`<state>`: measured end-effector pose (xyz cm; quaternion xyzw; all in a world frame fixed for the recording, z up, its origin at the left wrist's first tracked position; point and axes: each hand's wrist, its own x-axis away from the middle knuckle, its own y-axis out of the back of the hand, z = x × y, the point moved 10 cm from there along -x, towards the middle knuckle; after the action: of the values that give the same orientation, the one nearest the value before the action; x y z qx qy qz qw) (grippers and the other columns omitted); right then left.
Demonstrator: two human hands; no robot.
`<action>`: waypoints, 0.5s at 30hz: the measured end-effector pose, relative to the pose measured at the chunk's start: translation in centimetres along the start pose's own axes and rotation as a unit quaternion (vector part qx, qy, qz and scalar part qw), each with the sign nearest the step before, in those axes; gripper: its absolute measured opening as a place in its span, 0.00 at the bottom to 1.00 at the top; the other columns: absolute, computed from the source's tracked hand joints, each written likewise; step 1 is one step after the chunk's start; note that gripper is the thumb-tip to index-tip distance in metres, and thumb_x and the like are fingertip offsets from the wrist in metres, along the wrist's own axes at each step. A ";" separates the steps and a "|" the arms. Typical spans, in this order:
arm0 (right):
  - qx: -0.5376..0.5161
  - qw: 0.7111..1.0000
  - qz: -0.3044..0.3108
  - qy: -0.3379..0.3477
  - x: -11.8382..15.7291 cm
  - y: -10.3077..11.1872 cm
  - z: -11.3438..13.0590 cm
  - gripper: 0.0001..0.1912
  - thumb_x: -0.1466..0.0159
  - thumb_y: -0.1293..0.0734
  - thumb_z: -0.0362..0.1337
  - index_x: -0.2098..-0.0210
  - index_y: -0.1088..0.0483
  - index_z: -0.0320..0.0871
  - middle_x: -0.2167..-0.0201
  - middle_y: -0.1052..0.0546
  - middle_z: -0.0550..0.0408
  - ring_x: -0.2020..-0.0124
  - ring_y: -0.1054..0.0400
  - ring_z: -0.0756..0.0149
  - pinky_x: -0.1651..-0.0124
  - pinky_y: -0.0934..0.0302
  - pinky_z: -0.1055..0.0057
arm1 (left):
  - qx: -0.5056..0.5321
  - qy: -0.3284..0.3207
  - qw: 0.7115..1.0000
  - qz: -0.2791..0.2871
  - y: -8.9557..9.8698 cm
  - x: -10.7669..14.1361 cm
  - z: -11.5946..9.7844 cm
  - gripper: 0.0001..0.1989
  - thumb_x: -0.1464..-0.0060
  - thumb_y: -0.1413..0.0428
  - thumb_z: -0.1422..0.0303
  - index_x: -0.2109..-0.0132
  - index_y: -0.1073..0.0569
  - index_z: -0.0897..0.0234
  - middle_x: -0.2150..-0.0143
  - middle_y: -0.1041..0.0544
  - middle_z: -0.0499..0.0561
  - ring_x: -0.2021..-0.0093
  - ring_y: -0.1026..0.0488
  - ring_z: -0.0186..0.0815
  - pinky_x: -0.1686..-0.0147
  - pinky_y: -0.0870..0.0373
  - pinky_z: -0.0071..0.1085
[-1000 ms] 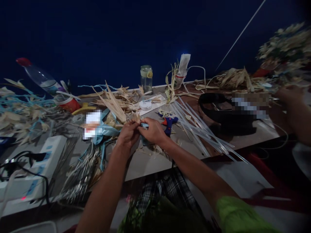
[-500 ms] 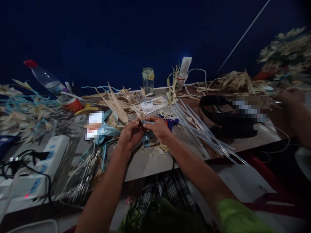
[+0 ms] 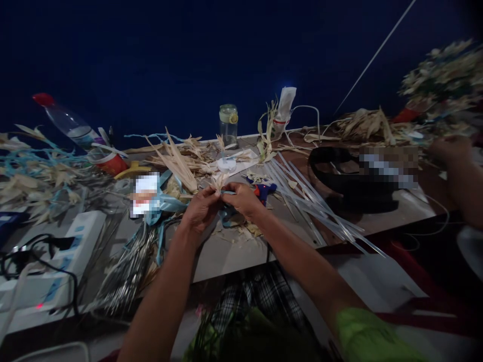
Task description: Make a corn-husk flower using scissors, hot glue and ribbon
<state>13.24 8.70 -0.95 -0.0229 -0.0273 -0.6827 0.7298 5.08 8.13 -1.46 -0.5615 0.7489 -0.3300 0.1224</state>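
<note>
My left hand (image 3: 200, 207) and my right hand (image 3: 243, 199) meet over the table's middle, fingertips pinched together at the base of a small pale husk flower (image 3: 220, 181). A light blue ribbon (image 3: 226, 217) passes by my right fingers and hangs below them. Just right of my right hand lies a blue and red glue gun (image 3: 266, 190), partly hidden. Dry husks (image 3: 177, 163) are heaped behind my left hand, and husk scraps (image 3: 245, 234) lie under both hands.
Clear plastic tubes (image 3: 313, 201) and a black strap (image 3: 350, 196) lie to the right. A jar (image 3: 228, 125) stands behind. At left are metal wires (image 3: 132, 271), a power strip (image 3: 71, 251) and a tilted bottle (image 3: 70, 120). Another person's hand (image 3: 453, 151) is at far right.
Both of my hands have shifted very slightly, and the husk flower's tip shows more upright between the fingertips. The whole view has moved a little.
</note>
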 end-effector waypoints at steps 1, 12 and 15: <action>0.032 0.999 -0.009 0.014 0.0 0.1 0.3 0.07 0.53 0.35 0.35 0.74 0.31 0.40 0.78 0.31 0.61 0.75 0.39 0.74 0.69 0.44 0.76 | -0.005 -0.002 1.000 -0.012 0.2 0.0 0.0 0.13 0.68 0.37 0.77 0.71 0.29 0.69 0.74 0.25 0.47 0.74 0.29 0.28 0.68 0.33 0.24; -0.051 0.998 0.018 -0.013 0.5 -0.4 0.2 0.08 0.54 0.36 0.38 0.75 0.35 0.41 0.79 0.31 0.60 0.77 0.38 0.71 0.72 0.43 0.74 | -0.029 0.011 0.999 -0.035 0.8 0.0 0.0 0.11 0.63 0.40 0.77 0.71 0.35 0.67 0.78 0.30 0.45 0.77 0.32 0.27 0.75 0.37 0.24; -0.156 0.986 0.026 -0.057 0.5 -0.6 -0.4 0.10 0.53 0.35 0.42 0.79 0.37 0.41 0.82 0.32 0.59 0.80 0.38 0.72 0.74 0.44 0.74 | -0.027 0.035 0.998 -0.046 0.9 0.4 0.0 0.11 0.63 0.40 0.77 0.71 0.35 0.67 0.78 0.30 0.46 0.78 0.31 0.28 0.77 0.37 0.24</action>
<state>12.66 8.12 -1.28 -0.1763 0.0384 -0.6566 0.7324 4.25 7.89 -1.93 -0.5867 0.7346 -0.3343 0.0657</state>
